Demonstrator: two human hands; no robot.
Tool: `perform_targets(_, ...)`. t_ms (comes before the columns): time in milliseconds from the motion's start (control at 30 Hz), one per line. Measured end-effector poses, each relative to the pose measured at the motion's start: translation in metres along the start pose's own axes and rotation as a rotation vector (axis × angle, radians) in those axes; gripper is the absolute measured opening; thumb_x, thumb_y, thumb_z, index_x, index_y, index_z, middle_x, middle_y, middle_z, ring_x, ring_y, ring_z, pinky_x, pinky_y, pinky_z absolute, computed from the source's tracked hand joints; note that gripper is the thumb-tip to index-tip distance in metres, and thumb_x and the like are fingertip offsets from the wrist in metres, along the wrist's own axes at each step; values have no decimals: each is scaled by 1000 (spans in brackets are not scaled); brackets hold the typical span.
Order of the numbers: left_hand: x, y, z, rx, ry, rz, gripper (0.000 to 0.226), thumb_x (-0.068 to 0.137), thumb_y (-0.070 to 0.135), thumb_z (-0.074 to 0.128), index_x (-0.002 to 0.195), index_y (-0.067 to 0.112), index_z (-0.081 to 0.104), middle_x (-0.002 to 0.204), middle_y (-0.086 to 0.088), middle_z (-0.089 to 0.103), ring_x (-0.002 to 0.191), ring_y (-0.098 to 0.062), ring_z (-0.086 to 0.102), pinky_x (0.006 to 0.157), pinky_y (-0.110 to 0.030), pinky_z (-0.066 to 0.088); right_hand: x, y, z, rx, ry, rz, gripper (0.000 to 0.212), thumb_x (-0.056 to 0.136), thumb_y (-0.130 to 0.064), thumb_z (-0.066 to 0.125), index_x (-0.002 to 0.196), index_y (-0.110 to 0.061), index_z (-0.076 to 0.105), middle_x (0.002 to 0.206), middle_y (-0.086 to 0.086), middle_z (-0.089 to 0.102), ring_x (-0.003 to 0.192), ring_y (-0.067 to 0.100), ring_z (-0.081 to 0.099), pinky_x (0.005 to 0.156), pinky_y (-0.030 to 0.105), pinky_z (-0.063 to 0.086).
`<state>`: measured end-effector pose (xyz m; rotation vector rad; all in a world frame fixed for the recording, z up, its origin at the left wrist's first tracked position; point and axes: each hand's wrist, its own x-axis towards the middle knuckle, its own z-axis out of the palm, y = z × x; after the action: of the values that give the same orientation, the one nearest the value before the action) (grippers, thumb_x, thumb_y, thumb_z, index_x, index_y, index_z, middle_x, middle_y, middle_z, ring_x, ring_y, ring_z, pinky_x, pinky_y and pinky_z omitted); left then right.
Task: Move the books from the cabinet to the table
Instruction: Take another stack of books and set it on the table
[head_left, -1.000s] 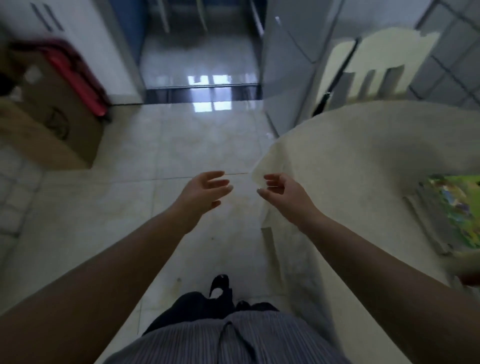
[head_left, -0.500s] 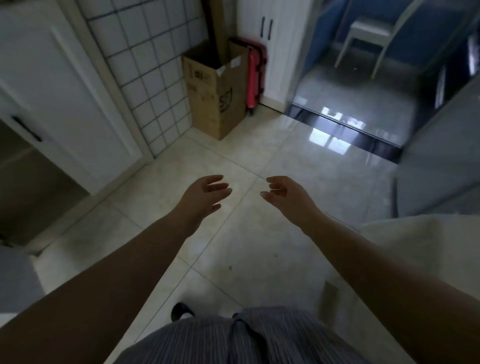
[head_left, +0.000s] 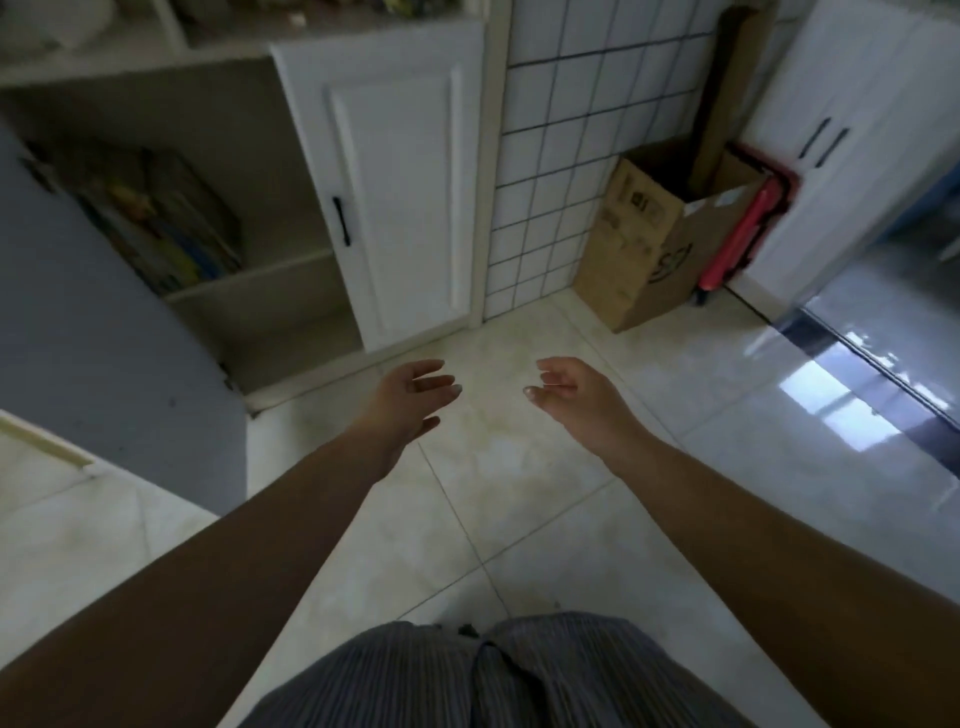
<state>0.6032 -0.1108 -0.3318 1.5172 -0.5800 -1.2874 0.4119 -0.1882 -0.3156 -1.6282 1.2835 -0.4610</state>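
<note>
A white cabinet (head_left: 291, 156) stands at the upper left with its left compartment open. Several colourful books (head_left: 166, 223) lean on its upper shelf, partly hidden behind the open grey door (head_left: 104, 332). My left hand (head_left: 410, 397) and my right hand (head_left: 576, 400) hover over the floor in front of the cabinet, both empty with fingers spread, palms facing each other. The table is out of view.
The cabinet's right door (head_left: 395, 176) is closed. A tiled wall (head_left: 561, 156) sits beside it, then a cardboard box (head_left: 654, 234) with a long tube and a red folded item (head_left: 743, 234). A white cupboard (head_left: 852, 130) stands at the right. Pale floor tiles (head_left: 519, 467) lie below my hands.
My view has swung left from the table, past the cardboard box, to the open cabinet. Both hands kept the same empty, spread pose in front of me.
</note>
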Motion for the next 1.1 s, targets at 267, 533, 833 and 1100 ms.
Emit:
perform_targets(267,32,14,-80,-74,170,1,42,84,10,67,122,18,52,114,1,63,109,-15,59,90,-32,48,71,-51,65,-41,-160,-67,40,82,-26,68,120,-18,56,113,-1,57,107,14,57,98,40,47)
perform_targets(533,108,40,-128,-182,345,-1,44,83,13,69,124,17,52,110,5,65,108,-13,60,90,-33,46,185,-91,105,-70,-301,-123,40,81,-25,68,119,-20,56,116,1,58,111,18,58,96,38,47)
perform_targets(833,205,111,-172,-291,572,57,45,83,12,68,124,17,51,109,4,64,108,-17,60,92,-35,48,335,-173,145,-177,-532,-255,40,84,-24,66,122,-19,53,119,-1,56,108,12,54,97,30,44)
perform_targets(1100,252,136,-220,-363,676,65,47,84,10,66,128,13,50,105,2,63,106,-19,59,96,-36,47,410,-223,207,-204,-677,-299,41,84,-27,66,122,-22,53,116,-5,54,106,9,53,99,31,45)
